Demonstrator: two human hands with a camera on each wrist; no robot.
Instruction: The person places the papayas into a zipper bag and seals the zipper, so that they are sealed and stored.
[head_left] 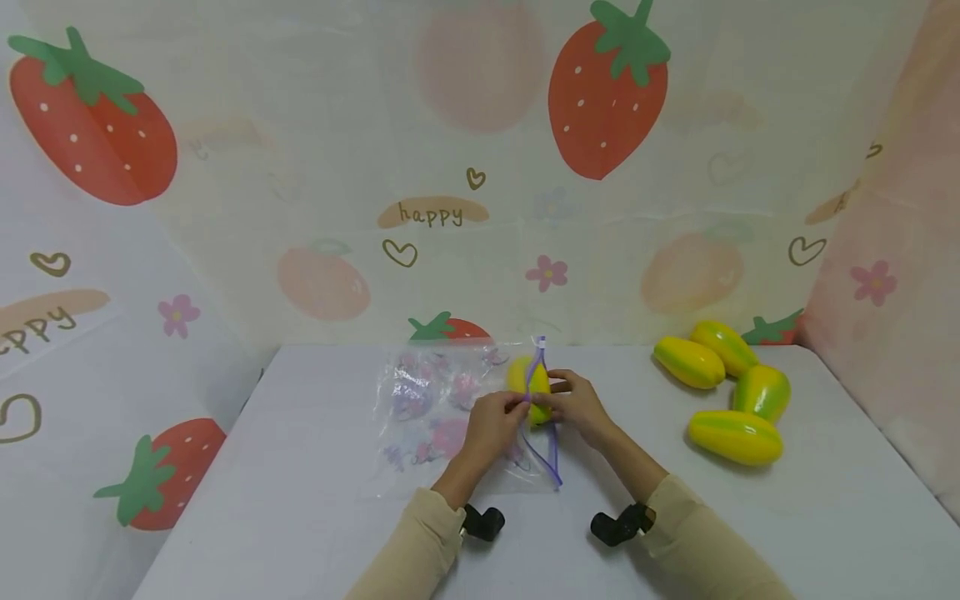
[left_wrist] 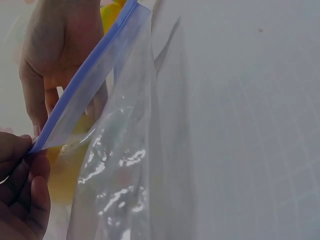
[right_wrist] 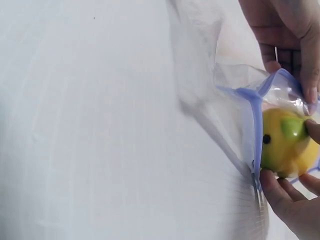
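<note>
One white table (head_left: 247, 517) bears a clear bag (head_left: 442, 425) with pink and purple prints, and well to its right, four yellow-green fruits (head_left: 761, 393) grouped close together. The right hand (head_left: 585, 408), fingers partly bent, grips a fifth fruit (right_wrist: 282, 145) in the bag's parted mouth. The left hand (head_left: 490, 429), thumb and fingertips together, pinches the mouth's narrow purple strip (left_wrist: 77, 80).

glossy plastic bag (head_left: 438, 417); smooth, shiny fruit (right_wrist: 287, 145)
</note>
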